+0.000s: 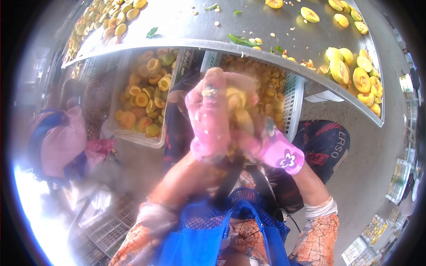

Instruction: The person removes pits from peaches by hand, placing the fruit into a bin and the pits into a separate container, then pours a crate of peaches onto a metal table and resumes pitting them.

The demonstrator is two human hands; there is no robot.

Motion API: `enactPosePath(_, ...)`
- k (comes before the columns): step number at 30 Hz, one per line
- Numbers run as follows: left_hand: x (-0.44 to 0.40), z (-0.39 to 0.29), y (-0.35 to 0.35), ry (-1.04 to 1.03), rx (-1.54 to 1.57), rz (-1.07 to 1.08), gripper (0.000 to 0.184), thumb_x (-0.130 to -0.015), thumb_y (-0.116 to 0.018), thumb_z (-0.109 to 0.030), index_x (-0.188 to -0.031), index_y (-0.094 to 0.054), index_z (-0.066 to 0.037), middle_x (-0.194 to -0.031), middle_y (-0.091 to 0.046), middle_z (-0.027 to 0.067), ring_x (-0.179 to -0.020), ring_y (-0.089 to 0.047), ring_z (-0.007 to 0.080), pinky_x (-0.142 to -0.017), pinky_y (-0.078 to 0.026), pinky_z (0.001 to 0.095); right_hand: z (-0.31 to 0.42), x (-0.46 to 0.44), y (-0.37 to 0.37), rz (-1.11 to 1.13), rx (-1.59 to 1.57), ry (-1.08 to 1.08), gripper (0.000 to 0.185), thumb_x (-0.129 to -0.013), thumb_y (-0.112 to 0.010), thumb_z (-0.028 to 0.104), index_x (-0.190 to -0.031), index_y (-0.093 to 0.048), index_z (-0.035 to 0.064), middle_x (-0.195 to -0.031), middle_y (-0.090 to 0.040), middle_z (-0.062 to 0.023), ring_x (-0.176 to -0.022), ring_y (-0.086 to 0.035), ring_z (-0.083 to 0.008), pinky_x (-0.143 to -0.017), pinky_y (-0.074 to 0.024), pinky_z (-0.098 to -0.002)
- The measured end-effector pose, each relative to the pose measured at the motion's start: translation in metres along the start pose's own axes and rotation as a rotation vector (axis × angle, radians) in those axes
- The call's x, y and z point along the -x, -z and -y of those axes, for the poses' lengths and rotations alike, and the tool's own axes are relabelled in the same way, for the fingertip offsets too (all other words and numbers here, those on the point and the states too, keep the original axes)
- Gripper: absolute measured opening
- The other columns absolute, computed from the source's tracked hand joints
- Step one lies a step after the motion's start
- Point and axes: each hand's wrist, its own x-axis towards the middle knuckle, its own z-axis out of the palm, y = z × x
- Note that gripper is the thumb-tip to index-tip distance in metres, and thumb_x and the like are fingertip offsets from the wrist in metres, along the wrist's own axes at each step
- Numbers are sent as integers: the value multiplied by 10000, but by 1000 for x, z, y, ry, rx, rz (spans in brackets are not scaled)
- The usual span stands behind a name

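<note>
My left hand [211, 115], in a pink glove, is raised in front of my chest with its fingers curled round yellow-orange fruit pieces [239, 108]. My right hand [270, 144], in a pink glove with a white flower on the cuff, is closed against the lower side of the same fruit. Both hands are close together and blurred, so the fingertips and anything between them are partly hidden. Behind and below them is a crate [294, 106] holding many small brown-orange pieces.
Whole and halved fruit [339, 71] lie on the metal table [186, 26], with more halves [120, 20] at its left. A basket [157, 142] of fruit halves stands left of my legs. Another person [62, 142] is at the far left; stacked crates [106, 230] stand below.
</note>
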Motion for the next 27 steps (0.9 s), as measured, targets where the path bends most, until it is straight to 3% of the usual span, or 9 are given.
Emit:
enactPosePath(2, -9, -2, 15, 42, -112, 281, 548, -940, -401, -470, -829, -646, 7, -724, -609, 73, -607, -543, 122, -567, -435, 254, -4, 3, -5, -55, 164, 238, 573, -670, -674, 70, -1218, -525, 147, -1060, -507, -197, -821, -587, -307, -662, -509, -402)
enactPosePath(6, -29, -8, 27, 324, -199, 571, 605, -857, -509, -576, -812, -658, 8, -738, -627, 78, -640, -570, 127, -581, -455, 266, 12, 2, 10, 233, -528, -378, 604, -747, -661, 104, -1304, -429, 88, -899, -586, -108, -713, -602, -206, -604, -505, -317)
enactPosePath(8, -29, 0, 26, 324, -157, 564, 610, -849, -520, -583, -801, -659, 9, -734, -627, 77, -650, -573, 131, -590, -462, 273, 11, 7, 3, 286, -711, -506, 620, -769, -661, 126, -1323, -394, 55, -822, -606, -77, -657, -598, -177, -571, -498, -289)
enactPosePath(10, -30, 1, 29, 320, -154, 575, 626, -842, -532, -590, -788, -655, 21, -736, -629, 79, -674, -582, 149, -612, -478, 298, 5, 12, -14, 42, -364, -296, 666, -873, -611, 382, -1385, -327, 63, -648, -570, -20, -573, -549, -95, -513, -443, -279)
enactPosePath(17, -25, 1, 37, 131, -270, 589, 601, -873, -477, -543, -792, -645, 28, -739, -630, 98, -664, -591, 170, -605, -475, 299, 13, -4, -6, 295, -889, -583, 648, -873, -604, 409, -1365, -353, 70, -643, -571, -45, -573, -574, -151, -529, -453, -296)
enactPosePath(21, -7, 13, 29, -97, -144, 327, 575, -913, -441, -487, -744, -635, 27, -696, -616, 81, -619, -582, 158, -577, -463, 287, 17, -6, -4, 153, -463, -360, 557, -850, -622, 312, -1307, -414, 71, -841, -596, -123, -675, -612, -187, -569, -491, -324)
enactPosePath(23, -8, 8, 29, 231, -30, 246, 564, -924, -449, -477, -739, -635, 22, -683, -611, 75, -623, -576, 150, -563, -450, 275, 10, -7, -13, 211, -467, -335, 510, -829, -642, 212, -1275, -441, 70, -933, -580, -150, -685, -611, -182, -560, -508, -326)
enactPosePath(25, -8, 10, 30, 334, 15, 236, 555, -924, -461, -473, -737, -636, 20, -686, -613, 74, -628, -573, 143, -562, -445, 267, -6, -2, -32, -218, 256, 196, 492, -833, -644, 234, -1261, -464, 73, -944, -579, -154, -684, -607, -194, -571, -513, -331)
enactPosePath(27, -9, 11, 32, 436, 60, 220, 547, -923, -473, -470, -736, -638, 17, -690, -615, 73, -632, -569, 136, -560, -439, 260, -6, -3, -33, -261, 213, 231, 414, -846, -636, 257, -1190, -499, 71, -837, -574, -109, -604, -573, -168, -515, -483, -308)
